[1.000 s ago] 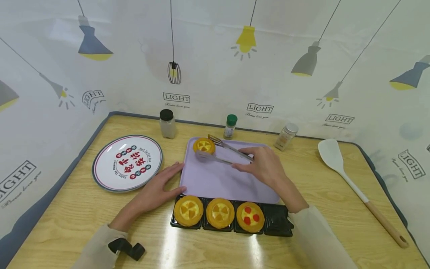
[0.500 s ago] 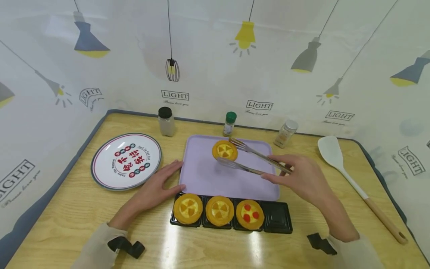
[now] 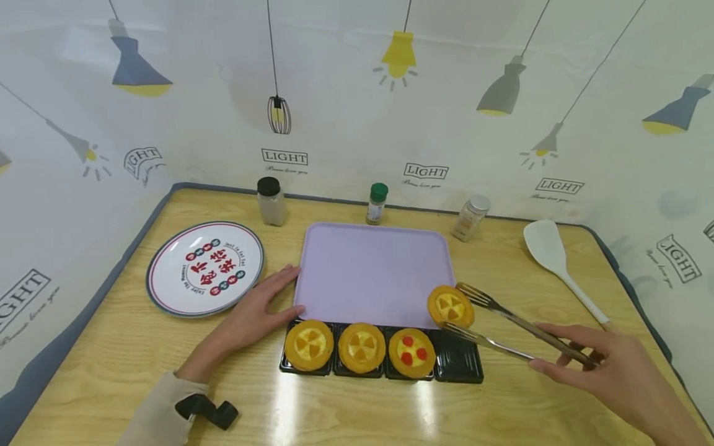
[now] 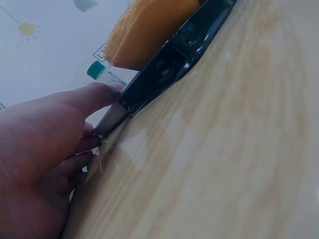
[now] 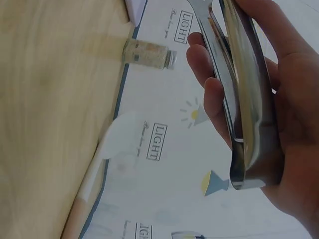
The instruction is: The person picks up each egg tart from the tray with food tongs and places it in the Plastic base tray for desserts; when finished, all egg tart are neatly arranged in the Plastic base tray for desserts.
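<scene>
My right hand (image 3: 619, 371) grips metal tongs (image 3: 519, 325), seen close up in the right wrist view as a bent steel handle (image 5: 254, 114). Between the tong tips is an egg tart (image 3: 450, 306) with triangular fruit pieces, over the front right corner of the lilac tray (image 3: 374, 272) and just behind the vacant right cell of the black tart holder (image 3: 460, 359). Three more tarts sit in that holder, the third a tart with red dots (image 3: 411, 353). My left hand (image 3: 253, 316) rests with fingers extended at the tray's left edge, thumb near its front left corner.
A round plate (image 3: 206, 269) lies at the left. Along the back stand a black-capped jar (image 3: 271, 201), a green-capped bottle (image 3: 376, 204) and a silver-capped jar (image 3: 471, 217). A white spatula (image 3: 549, 251) with a wooden handle lies at the right, partly behind my right hand.
My right hand has moved right and toward the front, carrying the tart in the tongs from the tray's back left to its front right corner. My left hand stays at the tray's edge.
</scene>
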A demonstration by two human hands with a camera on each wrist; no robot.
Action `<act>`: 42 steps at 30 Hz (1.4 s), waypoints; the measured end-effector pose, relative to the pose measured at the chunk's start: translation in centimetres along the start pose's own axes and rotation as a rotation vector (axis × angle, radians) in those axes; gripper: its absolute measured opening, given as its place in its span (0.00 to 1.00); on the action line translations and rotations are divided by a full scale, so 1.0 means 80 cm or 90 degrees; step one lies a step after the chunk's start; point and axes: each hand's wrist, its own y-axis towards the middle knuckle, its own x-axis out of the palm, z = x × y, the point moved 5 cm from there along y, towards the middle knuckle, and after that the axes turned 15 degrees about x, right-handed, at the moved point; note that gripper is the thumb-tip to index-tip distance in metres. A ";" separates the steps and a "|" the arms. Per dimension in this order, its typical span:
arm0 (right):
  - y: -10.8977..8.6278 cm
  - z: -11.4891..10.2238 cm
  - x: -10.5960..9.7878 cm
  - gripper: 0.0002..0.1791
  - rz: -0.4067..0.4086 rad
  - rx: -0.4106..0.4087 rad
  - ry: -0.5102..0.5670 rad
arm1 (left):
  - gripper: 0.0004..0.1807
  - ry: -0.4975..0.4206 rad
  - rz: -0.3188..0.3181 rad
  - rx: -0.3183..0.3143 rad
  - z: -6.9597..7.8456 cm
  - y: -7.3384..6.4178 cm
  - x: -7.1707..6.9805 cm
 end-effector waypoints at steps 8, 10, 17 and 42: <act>-0.031 0.038 0.019 0.28 -0.051 0.093 -0.051 | 0.41 0.008 0.006 0.004 -0.001 -0.001 0.000; -0.036 0.042 0.021 0.28 -0.044 0.089 -0.044 | 0.41 0.008 0.003 0.001 -0.002 -0.001 0.000; -0.043 0.052 0.030 0.30 -0.072 0.128 -0.042 | 0.41 0.005 -0.003 -0.001 -0.001 0.000 0.001; 0.000 0.036 -0.002 0.37 0.099 0.170 -0.023 | 0.41 0.006 -0.001 -0.004 -0.002 0.000 0.001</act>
